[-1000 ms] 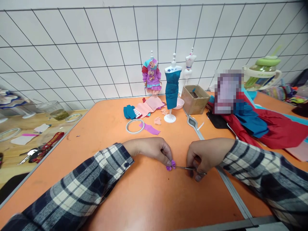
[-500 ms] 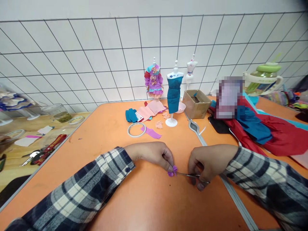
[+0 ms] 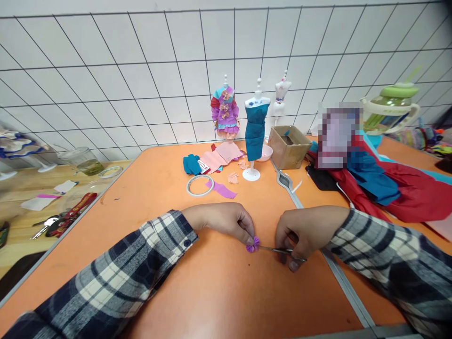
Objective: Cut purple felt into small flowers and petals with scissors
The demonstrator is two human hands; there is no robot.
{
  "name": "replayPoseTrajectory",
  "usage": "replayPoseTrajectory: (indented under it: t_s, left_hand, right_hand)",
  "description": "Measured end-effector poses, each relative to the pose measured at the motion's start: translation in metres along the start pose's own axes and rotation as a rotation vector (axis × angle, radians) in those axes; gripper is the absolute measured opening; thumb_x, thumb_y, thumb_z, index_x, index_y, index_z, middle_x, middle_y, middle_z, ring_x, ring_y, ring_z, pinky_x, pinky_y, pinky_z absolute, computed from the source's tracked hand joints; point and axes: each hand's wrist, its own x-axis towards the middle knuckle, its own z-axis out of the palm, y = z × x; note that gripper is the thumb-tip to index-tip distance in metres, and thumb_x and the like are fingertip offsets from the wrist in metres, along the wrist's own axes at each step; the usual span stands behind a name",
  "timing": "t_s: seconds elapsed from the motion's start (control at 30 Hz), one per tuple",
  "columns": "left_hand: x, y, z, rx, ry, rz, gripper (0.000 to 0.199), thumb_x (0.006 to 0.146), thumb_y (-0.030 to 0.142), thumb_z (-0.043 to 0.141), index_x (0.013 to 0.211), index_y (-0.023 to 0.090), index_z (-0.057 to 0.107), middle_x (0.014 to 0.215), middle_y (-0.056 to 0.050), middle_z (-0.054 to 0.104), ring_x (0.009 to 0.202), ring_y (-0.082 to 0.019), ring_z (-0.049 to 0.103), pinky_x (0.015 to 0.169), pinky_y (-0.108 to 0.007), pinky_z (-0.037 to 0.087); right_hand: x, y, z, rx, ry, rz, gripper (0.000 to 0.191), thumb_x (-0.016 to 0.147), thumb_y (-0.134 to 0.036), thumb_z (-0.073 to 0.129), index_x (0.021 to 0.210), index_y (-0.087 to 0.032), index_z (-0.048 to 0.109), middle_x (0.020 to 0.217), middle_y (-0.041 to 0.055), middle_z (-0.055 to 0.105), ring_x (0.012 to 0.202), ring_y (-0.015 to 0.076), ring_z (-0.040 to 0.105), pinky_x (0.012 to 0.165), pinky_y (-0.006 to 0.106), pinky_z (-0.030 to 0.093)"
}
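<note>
Between thumb and fingers, my left hand [image 3: 235, 223] pinches a small gathered purple piece [image 3: 253, 245] above the orange table [image 3: 183, 282]. My right hand [image 3: 300, 233] is wrapped round a thin metal tool [image 3: 282, 250], which looks like scissors or tweezers. The tool's tip points left and meets the right side of the purple piece. Behind my hands lie a roll of tape [image 3: 200, 185] and a purple cloth strip [image 3: 224, 190]. A small dress form in teal cloth [image 3: 254, 134] stands farther back.
A dressed form [image 3: 225, 113], a bare white form [image 3: 280, 96] and a cardboard box [image 3: 288, 147] stand at the back. Red cloth [image 3: 416, 195] and a green-lidded jug [image 3: 390, 110] are at right. Keys [image 3: 45, 226] lie on the wooden table at left.
The whole view has shifted slightly, so things sit a little higher. The tool looks more closed and its tip still meets the purple piece; both hands keep their grip.
</note>
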Motion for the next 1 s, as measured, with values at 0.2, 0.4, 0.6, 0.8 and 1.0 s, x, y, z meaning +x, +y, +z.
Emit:
replayPoseTrajectory:
  t_s: [0.2, 0.4, 0.6, 0.8, 1.0]
  left_hand:
    - [0.000, 0.001, 0.001, -0.007, 0.024, 0.025, 0.013, 0.077, 0.031, 0.072, 0.086, 0.023, 0.078, 0.087, -0.002, 0.077, 0.081, -0.017, 0.070, 0.078, -0.026, 0.051]
    - [-0.001, -0.003, 0.001, -0.060, 0.056, 0.034, 0.022, 0.076, 0.040, 0.073, 0.089, 0.023, 0.077, 0.090, -0.003, 0.077, 0.085, -0.018, 0.070, 0.080, -0.025, 0.050]
    - [-0.003, -0.009, 0.003, -0.152, 0.148, 0.071, 0.027, 0.077, 0.044, 0.072, 0.090, 0.020, 0.075, 0.095, -0.004, 0.076, 0.092, -0.017, 0.068, 0.086, -0.026, 0.047]
    - [0.002, -0.008, 0.010, -0.399, 0.348, 0.086, 0.028, 0.074, 0.039, 0.075, 0.089, 0.016, 0.074, 0.089, -0.005, 0.072, 0.075, -0.012, 0.061, 0.067, -0.022, 0.045]
    - [0.008, -0.010, 0.023, -1.033, 0.633, 0.222, 0.020, 0.073, 0.030, 0.077, 0.081, 0.013, 0.070, 0.073, -0.001, 0.062, 0.067, -0.009, 0.055, 0.059, -0.019, 0.040]
  right_hand:
    - [0.004, 0.003, 0.001, 0.001, 0.023, -0.016, 0.035, 0.067, -0.044, 0.076, 0.090, -0.018, 0.078, 0.063, -0.0030, 0.063, 0.055, 0.0088, 0.049, 0.052, 0.019, 0.035]
    - [-0.002, 0.010, -0.001, 0.030, 0.022, 0.015, 0.038, 0.065, -0.044, 0.078, 0.093, -0.018, 0.076, 0.062, -0.0039, 0.061, 0.055, 0.0090, 0.049, 0.050, 0.020, 0.035]
    - [-0.018, 0.016, -0.002, 0.234, 0.038, 0.010, 0.053, 0.053, -0.039, 0.086, 0.097, -0.017, 0.064, 0.071, -0.0044, 0.062, 0.062, 0.0115, 0.057, 0.054, 0.020, 0.041]
    - [-0.007, 0.009, -0.003, 0.229, 0.391, -0.078, 0.036, 0.067, -0.041, 0.075, 0.086, -0.016, 0.057, 0.068, -0.0045, 0.055, 0.058, 0.0086, 0.046, 0.052, 0.020, 0.035]
    - [0.014, 0.008, 0.005, -0.061, 1.037, -0.117, 0.028, 0.081, -0.041, 0.062, 0.095, -0.020, 0.052, 0.083, 0.0002, 0.059, 0.063, 0.0118, 0.049, 0.058, 0.025, 0.039]
